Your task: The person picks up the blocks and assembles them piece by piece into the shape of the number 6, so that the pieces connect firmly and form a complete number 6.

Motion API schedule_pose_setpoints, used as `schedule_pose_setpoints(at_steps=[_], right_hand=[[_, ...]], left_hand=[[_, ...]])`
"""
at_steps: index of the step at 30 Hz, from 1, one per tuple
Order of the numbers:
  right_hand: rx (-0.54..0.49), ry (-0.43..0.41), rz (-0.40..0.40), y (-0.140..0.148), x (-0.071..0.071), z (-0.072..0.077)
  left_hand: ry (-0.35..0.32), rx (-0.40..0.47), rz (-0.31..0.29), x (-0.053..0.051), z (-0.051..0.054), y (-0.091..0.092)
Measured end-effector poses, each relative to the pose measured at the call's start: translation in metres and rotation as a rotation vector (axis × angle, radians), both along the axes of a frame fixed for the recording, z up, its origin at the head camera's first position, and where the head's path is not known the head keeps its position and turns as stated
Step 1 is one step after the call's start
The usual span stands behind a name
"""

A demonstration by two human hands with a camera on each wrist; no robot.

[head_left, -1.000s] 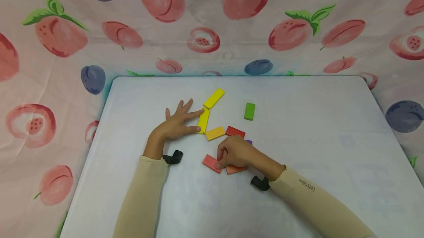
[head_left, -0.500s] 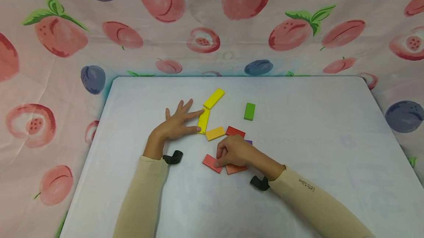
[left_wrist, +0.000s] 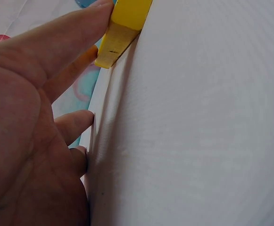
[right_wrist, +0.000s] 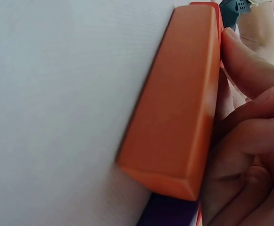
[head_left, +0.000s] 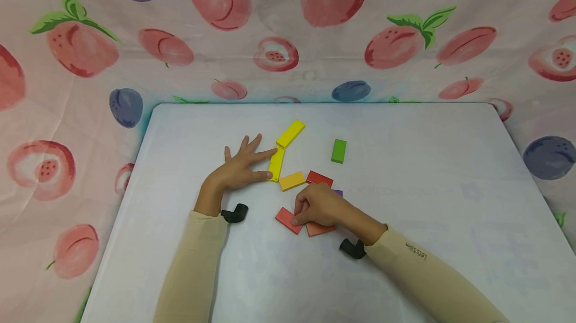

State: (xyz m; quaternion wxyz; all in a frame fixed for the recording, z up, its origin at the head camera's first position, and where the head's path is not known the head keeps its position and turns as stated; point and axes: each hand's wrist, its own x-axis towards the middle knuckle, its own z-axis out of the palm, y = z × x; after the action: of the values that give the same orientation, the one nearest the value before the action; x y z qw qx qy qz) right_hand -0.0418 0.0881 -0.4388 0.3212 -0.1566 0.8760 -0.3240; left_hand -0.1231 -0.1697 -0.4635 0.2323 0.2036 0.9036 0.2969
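My left hand (head_left: 238, 168) has its fingers spread, thumb and index finger touching a yellow wooden block (head_left: 278, 163) lying flat on the white table. In the left wrist view the thumb meets that yellow block (left_wrist: 122, 28) at its end. With curled fingers, my right hand (head_left: 320, 206) pinches a pinkish-red block (head_left: 286, 220) by its right end; the index fingertip is partly hidden. Just right of it, under the hand, lies an orange block (head_left: 320, 230), large in the right wrist view. A purple block (head_left: 339, 193) is mostly covered by the hand.
A second yellow block (head_left: 291, 133) slants from the first one's far end. An amber block (head_left: 292, 181) and a red block (head_left: 320, 178) lie end to end between the hands. Farther right lies a green block (head_left: 339, 151). Fruit-print cloth surrounds the white table (head_left: 432, 163).
The pinkish-red block has shifted very slightly away from me and to the right, towards the orange block, with my right thumb on it. My left hand stays still.
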Motion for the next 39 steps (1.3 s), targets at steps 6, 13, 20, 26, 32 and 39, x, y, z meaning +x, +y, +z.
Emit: schedule_pose_setpoints(at_steps=[6,13,20,26,32,39], right_hand=[[-0.005,0.009,0.0,0.0001,0.0002,-0.0004],[-0.009,0.007,0.008,0.0005,0.0002,-0.0005],[-0.008,0.005,0.012,0.0006,0.0002,0.0003],[-0.013,0.007,0.02,0.0009,0.0005,0.0012],[-0.01,0.004,0.019,0.0007,0.001,0.0015],[-0.008,-0.007,0.01,0.0005,0.0018,0.002]], left_hand=[[-0.001,-0.003,0.001,-0.0004,-0.0003,0.0004],[-0.002,-0.01,0.002,-0.0004,0.0,0.0004],[0.0,-0.013,0.0,-0.0004,-0.0005,0.0005],[-0.003,-0.019,0.002,-0.0009,-0.0014,0.0004],[0.001,-0.01,0.002,0.0003,0.0006,0.001],[-0.003,-0.009,0.002,0.0017,0.0019,0.0013]])
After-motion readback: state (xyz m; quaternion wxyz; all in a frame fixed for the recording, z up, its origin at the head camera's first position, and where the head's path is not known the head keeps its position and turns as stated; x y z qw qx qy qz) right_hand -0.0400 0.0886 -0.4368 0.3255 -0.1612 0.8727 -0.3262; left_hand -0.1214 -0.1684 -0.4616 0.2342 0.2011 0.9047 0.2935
